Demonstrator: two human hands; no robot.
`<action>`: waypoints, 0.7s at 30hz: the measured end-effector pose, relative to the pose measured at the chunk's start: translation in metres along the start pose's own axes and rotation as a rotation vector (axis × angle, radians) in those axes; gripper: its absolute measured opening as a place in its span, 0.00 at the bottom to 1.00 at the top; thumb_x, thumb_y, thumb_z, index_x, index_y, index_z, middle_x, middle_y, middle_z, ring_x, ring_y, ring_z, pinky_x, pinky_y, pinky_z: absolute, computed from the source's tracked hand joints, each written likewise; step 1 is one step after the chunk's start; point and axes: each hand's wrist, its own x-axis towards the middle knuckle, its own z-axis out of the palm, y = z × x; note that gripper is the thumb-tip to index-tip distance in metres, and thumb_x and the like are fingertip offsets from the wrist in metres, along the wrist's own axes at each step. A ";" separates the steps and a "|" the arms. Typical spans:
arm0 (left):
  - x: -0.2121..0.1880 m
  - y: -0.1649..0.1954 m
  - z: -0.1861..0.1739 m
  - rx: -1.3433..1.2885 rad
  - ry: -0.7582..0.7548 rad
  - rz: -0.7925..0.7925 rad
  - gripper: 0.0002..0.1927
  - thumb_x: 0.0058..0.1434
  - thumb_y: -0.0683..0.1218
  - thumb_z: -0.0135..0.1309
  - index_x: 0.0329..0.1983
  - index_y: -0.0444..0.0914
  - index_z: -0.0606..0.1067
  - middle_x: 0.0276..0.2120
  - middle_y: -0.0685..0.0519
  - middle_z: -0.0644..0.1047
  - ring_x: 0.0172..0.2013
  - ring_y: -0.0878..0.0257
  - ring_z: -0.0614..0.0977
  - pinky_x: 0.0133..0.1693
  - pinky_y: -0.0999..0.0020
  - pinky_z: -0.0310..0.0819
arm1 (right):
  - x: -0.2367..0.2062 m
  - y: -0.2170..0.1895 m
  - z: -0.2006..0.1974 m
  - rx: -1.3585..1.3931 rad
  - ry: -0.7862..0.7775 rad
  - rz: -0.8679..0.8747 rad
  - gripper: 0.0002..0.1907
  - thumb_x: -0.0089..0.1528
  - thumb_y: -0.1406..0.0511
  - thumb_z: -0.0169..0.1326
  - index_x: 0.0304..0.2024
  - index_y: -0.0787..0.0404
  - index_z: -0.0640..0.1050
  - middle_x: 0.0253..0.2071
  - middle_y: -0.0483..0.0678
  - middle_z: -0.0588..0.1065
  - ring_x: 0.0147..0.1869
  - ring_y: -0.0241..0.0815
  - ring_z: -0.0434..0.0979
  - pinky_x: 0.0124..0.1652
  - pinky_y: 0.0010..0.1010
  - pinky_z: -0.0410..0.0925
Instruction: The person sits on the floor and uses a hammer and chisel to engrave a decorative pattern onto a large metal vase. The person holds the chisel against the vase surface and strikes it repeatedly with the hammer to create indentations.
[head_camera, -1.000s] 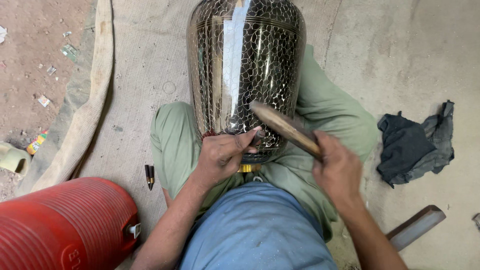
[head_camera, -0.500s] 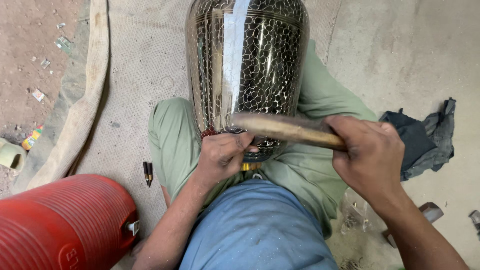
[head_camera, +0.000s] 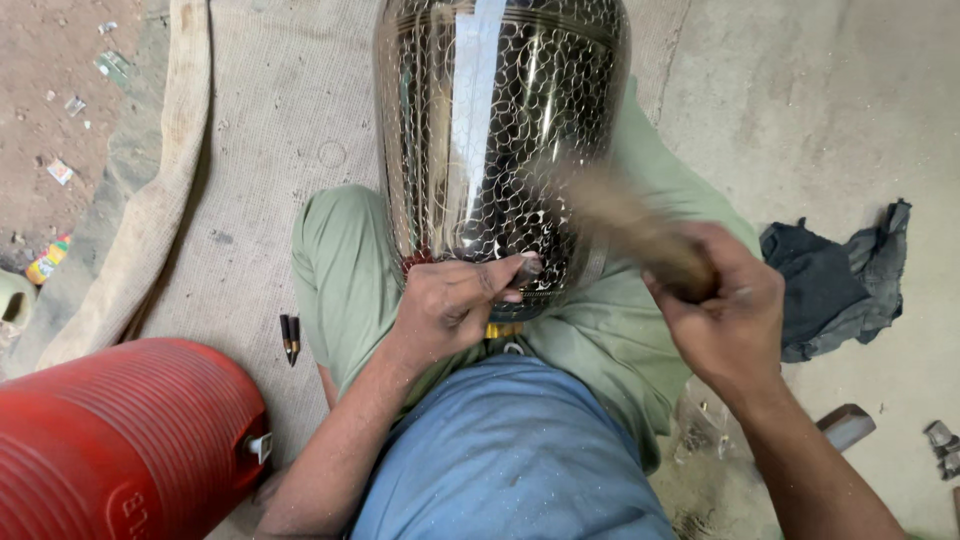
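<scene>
- Fingers of the left hand (head_camera: 452, 303) are curled tight around a small dark metal punch (head_camera: 527, 268), and its tip touches the low part of the shiny pot (head_camera: 500, 140).
- Right hand (head_camera: 722, 315) is closed in a fist around a brown wooden hammer handle (head_camera: 628, 226). The handle is blurred, so its head end cannot be seen clearly.
- The handle slants up and to the left, across the front of the pot, near the punch.
- The pot is big, round and made of bright metal. It shines like a mirror and is covered in a net of small curved lines, like fish scales.
- The pot lies in the person's lap, between the knees, with green trousers (head_camera: 340, 270) on both sides.
- Both arms are bare and bend in from the bottom edge of the view. The left wrist rests near the thigh.
- A blue shirt (head_camera: 510, 460) fills the bottom middle.
- A rough woven mat (head_camera: 270, 130) lies under the person, with a thick rolled edge on the left.
- A red ribbed plastic drum (head_camera: 120, 440) sits at the bottom left, just beside the left elbow.
- Two small dark pointed tools (head_camera: 290, 338) lie on the mat near the left knee.
- A dark crumpled cloth (head_camera: 835, 280) lies on the grey floor to the right, apart from the right hand.
</scene>
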 end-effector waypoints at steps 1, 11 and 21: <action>0.001 0.001 -0.001 -0.007 -0.004 -0.005 0.25 0.56 0.34 0.64 0.57 0.40 0.79 0.36 0.52 0.84 0.30 0.60 0.85 0.33 0.66 0.77 | 0.000 0.000 0.002 0.028 -0.014 0.056 0.17 0.59 0.74 0.63 0.50 0.63 0.76 0.40 0.45 0.80 0.43 0.30 0.79 0.43 0.21 0.72; 0.002 -0.004 -0.004 -0.037 -0.050 -0.029 0.26 0.52 0.31 0.57 0.54 0.43 0.79 0.34 0.54 0.84 0.31 0.61 0.86 0.35 0.66 0.79 | -0.001 -0.009 0.015 -0.144 0.014 -0.105 0.21 0.52 0.76 0.60 0.48 0.58 0.77 0.42 0.46 0.81 0.47 0.40 0.81 0.45 0.31 0.69; 0.001 -0.008 -0.007 -0.066 -0.074 -0.005 0.26 0.51 0.30 0.55 0.55 0.38 0.80 0.33 0.53 0.84 0.30 0.60 0.86 0.34 0.66 0.81 | -0.015 -0.015 0.016 0.283 0.016 0.266 0.15 0.59 0.72 0.59 0.48 0.58 0.74 0.39 0.44 0.78 0.41 0.38 0.82 0.42 0.28 0.71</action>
